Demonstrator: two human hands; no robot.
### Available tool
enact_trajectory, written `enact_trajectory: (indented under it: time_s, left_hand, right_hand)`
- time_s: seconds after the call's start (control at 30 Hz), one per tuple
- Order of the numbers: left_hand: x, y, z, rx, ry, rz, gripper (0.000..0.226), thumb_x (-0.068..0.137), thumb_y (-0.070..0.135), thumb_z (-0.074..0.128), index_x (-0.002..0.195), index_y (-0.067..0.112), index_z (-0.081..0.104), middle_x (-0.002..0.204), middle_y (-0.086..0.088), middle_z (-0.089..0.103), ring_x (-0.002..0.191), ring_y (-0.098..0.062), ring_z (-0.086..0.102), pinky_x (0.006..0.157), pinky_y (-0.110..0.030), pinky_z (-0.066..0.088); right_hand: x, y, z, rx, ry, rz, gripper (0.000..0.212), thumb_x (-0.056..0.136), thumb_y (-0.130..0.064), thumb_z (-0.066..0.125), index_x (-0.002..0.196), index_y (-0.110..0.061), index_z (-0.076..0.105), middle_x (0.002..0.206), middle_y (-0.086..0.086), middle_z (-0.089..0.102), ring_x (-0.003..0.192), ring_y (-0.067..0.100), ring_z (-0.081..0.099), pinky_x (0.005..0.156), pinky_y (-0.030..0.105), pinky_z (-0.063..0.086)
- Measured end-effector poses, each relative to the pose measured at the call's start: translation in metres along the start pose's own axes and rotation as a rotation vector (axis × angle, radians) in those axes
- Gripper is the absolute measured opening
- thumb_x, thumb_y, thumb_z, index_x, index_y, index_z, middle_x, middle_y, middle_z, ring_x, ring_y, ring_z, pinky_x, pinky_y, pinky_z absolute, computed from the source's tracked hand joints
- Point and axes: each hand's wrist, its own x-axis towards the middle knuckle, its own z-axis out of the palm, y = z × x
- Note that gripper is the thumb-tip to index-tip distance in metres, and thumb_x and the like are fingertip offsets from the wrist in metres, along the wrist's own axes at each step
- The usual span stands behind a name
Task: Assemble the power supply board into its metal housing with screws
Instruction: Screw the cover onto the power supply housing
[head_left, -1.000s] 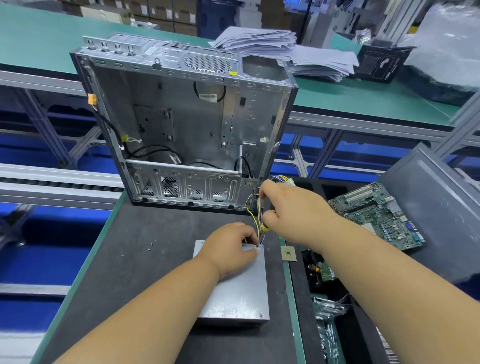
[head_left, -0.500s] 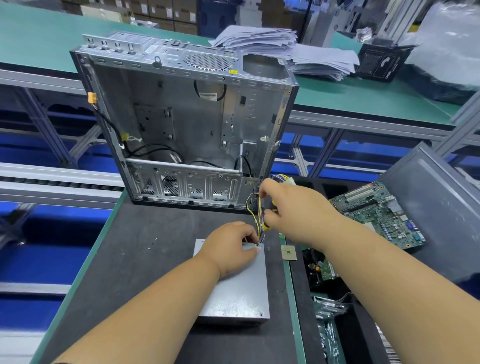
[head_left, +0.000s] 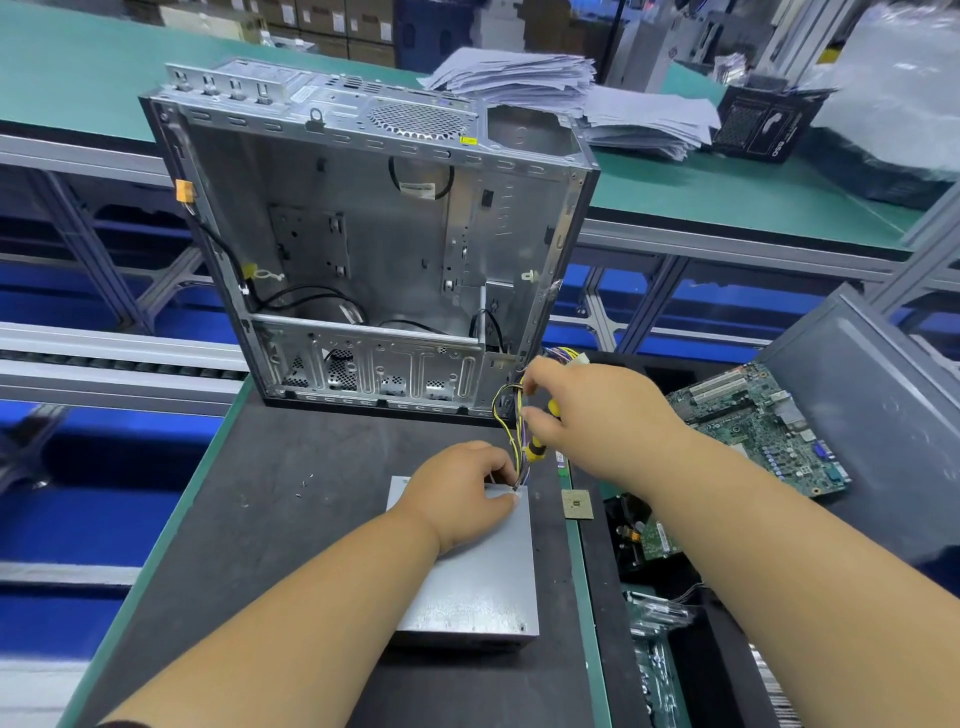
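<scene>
Early stage: power supply unit (head_left: 467, 582) flat on bench mat (head_left: 270, 519) before empty computer chassis (head_left: 363, 249), left hand (head_left: 462, 493) pressing its top, fingers curled, right hand (head_left: 587, 410) grasping wire harness (head_left: 511, 415); insertion and screws outstanding.

Right hand (head_left: 597, 415) lifted wire bundle (head_left: 511, 415) slightly.

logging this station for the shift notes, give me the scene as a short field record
surface: dark work mat
housing: open metal case, upright at the mat's far edge
power supply: grey metal box flat on the mat, outside the case
left hand: resting on the box's far end
right hand: gripping the wire bundle
loose parts: small screws on the mat
right side: green motherboard
</scene>
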Motion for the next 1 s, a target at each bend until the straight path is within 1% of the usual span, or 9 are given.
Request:
enact_trajectory:
  time_s: [0.1, 0.2, 0.3, 0.4, 0.53, 0.67, 0.83, 0.9, 1.0]
  left_hand:
    - [-0.0003, 0.0000, 0.0000, 0.000, 0.000, -0.009, 0.009, 0.078, 0.032, 0.069, 0.086, 0.032, 0.064, 0.092, 0.013, 0.060, 0.087, -0.004, 0.054, 0.078, -0.025, 0.046]
    - [-0.0004, 0.0000, 0.0000, 0.002, -0.004, -0.006, 0.009, 0.079, 0.032, 0.069, 0.085, 0.033, 0.064, 0.092, 0.012, 0.060, 0.087, -0.005, 0.054, 0.077, -0.025, 0.045]
    - [-0.0003, 0.0002, -0.0005, 0.012, -0.007, -0.009, 0.009, 0.079, 0.032, 0.068, 0.086, 0.034, 0.063, 0.093, 0.012, 0.060, 0.089, -0.006, 0.054, 0.078, -0.025, 0.046]
    - [0.0002, 0.0006, -0.0005, 0.001, -0.013, -0.011, 0.009, 0.079, 0.031, 0.068, 0.086, 0.033, 0.064, 0.093, 0.012, 0.061, 0.088, -0.006, 0.055, 0.080, -0.027, 0.047]
    - [-0.0005, 0.0000, 0.0000, -0.018, -0.001, -0.021, 0.008, 0.078, 0.031, 0.069, 0.085, 0.031, 0.064, 0.092, 0.012, 0.061, 0.088, -0.004, 0.054, 0.078, -0.026, 0.047]
    - [0.0001, -0.0001, -0.0001, -0.010, -0.002, -0.017, 0.009, 0.078, 0.032, 0.069, 0.082, 0.034, 0.061, 0.091, 0.013, 0.060, 0.085, -0.002, 0.052, 0.074, -0.024, 0.044]
    - [0.0011, -0.0020, 0.0016, -0.014, -0.001, -0.020, 0.010, 0.077, 0.032, 0.069, 0.081, 0.036, 0.061, 0.090, 0.014, 0.060, 0.087, -0.002, 0.053, 0.076, -0.025, 0.046]
    - [0.0014, -0.0022, 0.0021, -0.016, -0.003, -0.022, 0.012, 0.076, 0.033, 0.069, 0.079, 0.039, 0.058, 0.090, 0.014, 0.060, 0.087, -0.002, 0.054, 0.076, -0.024, 0.046]
    - [0.0013, -0.0029, 0.0031, -0.006, 0.002, -0.020, 0.011, 0.076, 0.032, 0.069, 0.080, 0.037, 0.060, 0.089, 0.015, 0.060, 0.086, -0.001, 0.054, 0.075, -0.024, 0.047]
  right_hand:
    - [0.0001, 0.0005, 0.0048, -0.029, -0.034, 0.027, 0.033, 0.098, -0.054, 0.036, 0.099, -0.027, 0.054, 0.073, -0.006, 0.057, 0.072, 0.021, 0.054, 0.050, 0.029, 0.028]
    - [-0.0002, -0.0014, 0.0056, 0.065, -0.043, 0.022, 0.022, 0.093, -0.039, 0.042, 0.107, -0.023, 0.050, 0.079, -0.004, 0.056, 0.074, 0.025, 0.054, 0.052, 0.031, 0.031]
    - [0.0002, -0.0022, 0.0026, 0.126, -0.027, -0.014, 0.025, 0.089, -0.032, 0.048, 0.112, -0.024, 0.046, 0.076, -0.007, 0.050, 0.071, 0.022, 0.052, 0.050, 0.029, 0.029]
    - [0.0009, -0.0021, 0.0021, 0.041, -0.005, -0.007, 0.021, 0.095, -0.044, 0.047, 0.107, -0.027, 0.049, 0.063, -0.008, 0.043, 0.065, 0.019, 0.047, 0.049, 0.029, 0.026]
    - [-0.0001, -0.0032, 0.0049, -0.002, -0.048, 0.023, 0.035, 0.097, -0.056, 0.037, 0.092, -0.027, 0.055, 0.070, -0.005, 0.054, 0.071, 0.021, 0.053, 0.053, 0.030, 0.032]
    - [-0.0014, -0.0046, 0.0021, 0.163, -0.042, -0.017, 0.022, 0.091, -0.031, 0.043, 0.109, -0.024, 0.052, 0.093, -0.006, 0.058, 0.080, 0.023, 0.052, 0.058, 0.032, 0.037]
    - [-0.0009, -0.0035, 0.0033, 0.015, -0.013, 0.016, 0.025, 0.100, -0.047, 0.038, 0.107, -0.027, 0.050, 0.072, -0.006, 0.055, 0.067, 0.022, 0.049, 0.052, 0.031, 0.030]
    - [-0.0016, -0.0035, 0.0053, 0.008, -0.050, 0.034, 0.030, 0.101, -0.050, 0.032, 0.102, -0.026, 0.050, 0.077, -0.006, 0.059, 0.071, 0.022, 0.051, 0.055, 0.031, 0.033]
    - [-0.0022, -0.0062, 0.0039, 0.134, -0.076, 0.025, 0.022, 0.094, -0.036, 0.040, 0.111, -0.024, 0.048, 0.089, -0.004, 0.062, 0.075, 0.024, 0.055, 0.054, 0.032, 0.034]
